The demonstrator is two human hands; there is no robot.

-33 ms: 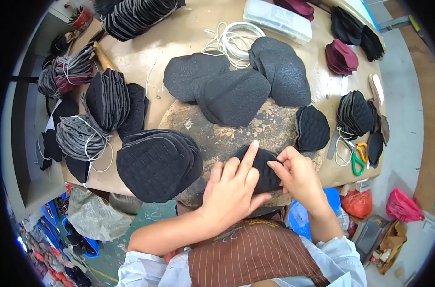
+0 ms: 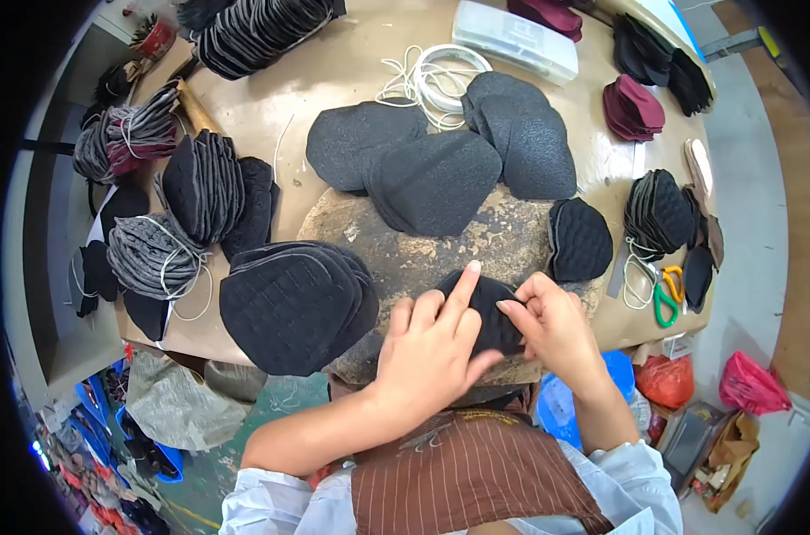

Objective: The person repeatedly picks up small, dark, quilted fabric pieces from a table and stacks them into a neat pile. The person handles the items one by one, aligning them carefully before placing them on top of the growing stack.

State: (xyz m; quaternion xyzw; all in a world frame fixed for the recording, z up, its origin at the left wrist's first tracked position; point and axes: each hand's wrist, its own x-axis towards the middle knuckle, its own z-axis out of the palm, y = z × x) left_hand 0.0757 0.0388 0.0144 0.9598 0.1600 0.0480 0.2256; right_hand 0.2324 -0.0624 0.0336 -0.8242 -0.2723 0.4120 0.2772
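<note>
At the near edge of a worn round board (image 2: pixel 405 259) lies a black rounded fabric piece (image 2: pixel 494 323), partly covered by my hands. My left hand (image 2: pixel 427 348) rests flat on its left part, index finger stretched forward and thumb apart. Thumb and fingertips of my right hand (image 2: pixel 558 332) pinch the right edge of that piece. Left of my hands sits a pile of black quilted pieces (image 2: pixel 293 308). A smaller black quilted stack (image 2: pixel 579 239) stands to the right. Beyond them, smooth dark grey pieces (image 2: pixel 436 183) overlap in several piles.
Tied grey bundles (image 2: pixel 151 254) and a black stack (image 2: pixel 204 187) crowd the left. White cord (image 2: pixel 405 85) lies by a clear plastic box (image 2: pixel 516 40) at the far side. On the right are green-and-orange-handled scissors (image 2: pixel 668 299), another black stack (image 2: pixel 659 214) and maroon pieces (image 2: pixel 634 107).
</note>
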